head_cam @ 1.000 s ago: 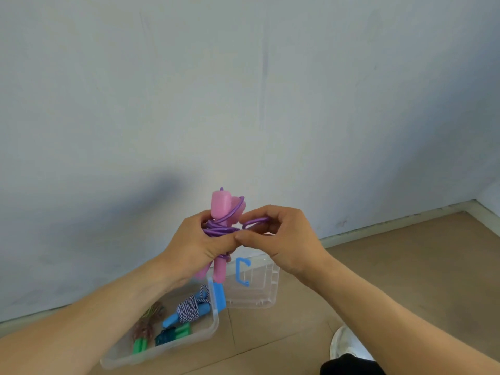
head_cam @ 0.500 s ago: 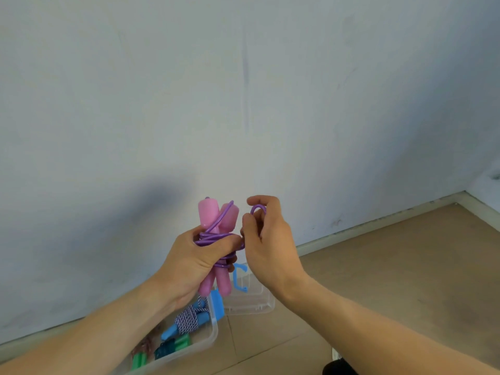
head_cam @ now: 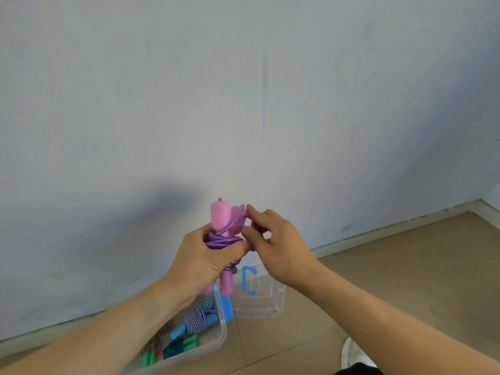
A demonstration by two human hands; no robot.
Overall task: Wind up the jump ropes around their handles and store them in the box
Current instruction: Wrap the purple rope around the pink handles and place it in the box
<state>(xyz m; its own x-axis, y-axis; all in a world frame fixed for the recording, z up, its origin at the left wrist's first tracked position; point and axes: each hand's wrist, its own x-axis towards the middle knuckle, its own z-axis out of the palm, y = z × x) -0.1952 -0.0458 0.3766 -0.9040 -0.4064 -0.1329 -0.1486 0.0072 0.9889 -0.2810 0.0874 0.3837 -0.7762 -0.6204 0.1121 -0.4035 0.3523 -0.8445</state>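
My left hand [head_cam: 201, 262] grips two pink foam handles [head_cam: 220, 217] held upright side by side, with purple rope [head_cam: 221, 240] wound around their middle. My right hand [head_cam: 276, 247] pinches a loop of that purple rope just right of the handles' tops. Below them on the floor stands a clear plastic box [head_cam: 220, 338]. Inside it lie a blue-handled rope [head_cam: 196, 322] wrapped in blue-and-white cord and a green-handled rope [head_cam: 186, 347].
The box's clear lid [head_cam: 261, 296] with a blue latch [head_cam: 249, 281] lies on the tan floor right of the box. A pale wall rises close behind. A white shoe [head_cam: 351, 354] shows at the bottom right.
My right hand has shifted the purple loop up and closer to the handle tops. The left hand keeps its grip on the handles, a little lower in view.
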